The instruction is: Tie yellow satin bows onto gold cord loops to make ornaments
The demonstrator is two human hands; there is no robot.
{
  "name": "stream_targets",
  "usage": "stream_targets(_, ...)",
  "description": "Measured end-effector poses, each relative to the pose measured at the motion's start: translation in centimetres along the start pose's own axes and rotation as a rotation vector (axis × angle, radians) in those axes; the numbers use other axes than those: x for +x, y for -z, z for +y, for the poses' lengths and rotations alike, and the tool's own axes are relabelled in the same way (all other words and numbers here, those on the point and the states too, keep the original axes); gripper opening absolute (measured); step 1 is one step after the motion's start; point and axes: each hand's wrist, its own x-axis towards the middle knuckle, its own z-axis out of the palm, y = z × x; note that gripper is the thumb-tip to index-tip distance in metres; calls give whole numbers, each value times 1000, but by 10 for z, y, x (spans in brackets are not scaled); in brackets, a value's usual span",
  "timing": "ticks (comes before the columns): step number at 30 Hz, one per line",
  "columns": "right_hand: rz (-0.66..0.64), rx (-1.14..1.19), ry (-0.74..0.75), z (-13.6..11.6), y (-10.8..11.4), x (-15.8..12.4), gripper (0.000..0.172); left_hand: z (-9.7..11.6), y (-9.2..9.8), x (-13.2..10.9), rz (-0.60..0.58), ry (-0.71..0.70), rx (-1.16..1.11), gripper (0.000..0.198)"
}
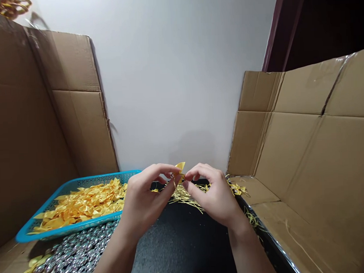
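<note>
My left hand [146, 194] pinches a small yellow ribbon bow [180, 166] between thumb and fingertips, and part of the bow sticks up above them. Close beside it, the thumb and finger of my right hand [214, 195] are pinched together at the bow's right side, on what looks like a thin gold tie. The fingertips hide most of the tie and the bow's middle. Behind and below my hands, loose gold twist ties [187, 197] lie at the far end of a black surface [186, 243].
A blue plastic basket [70, 231] full of yellow bows [88, 203] stands at left. Silvery oval beads [84, 249] lie in front of it, with a yellow bow [31, 268] at their left. Cardboard walls [81, 124] flank both sides; a white wall [167, 80] rises behind.
</note>
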Motion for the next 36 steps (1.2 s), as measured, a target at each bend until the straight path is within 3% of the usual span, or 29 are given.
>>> stream_targets(4, -222, 327, -108, 5, 4, 6, 28, -2, 2, -1, -23, 21, -79, 8)
stream_targets(7, -380, 503, -182, 11, 7, 8, 24, -3, 2, -1, -23, 43, -130, 7)
stream_targets(10, -436, 541, -176, 15, 11, 7, 23, -2, 3, 0, -5, 52, -141, 5)
stream_targets(19, -305, 509, -165, 16, 21, 4, 29, -2, 3, 0, -15, 39, -178, 6)
stream_targets(28, -209, 368, -139, 17, 21, 5, 18, -4, 1, 0, -13, 53, -178, 4)
stream_targets(36, 96, 526, -19, 15, 9, 3, 5, -5, 0, 1, -61, 38, -182, 10)
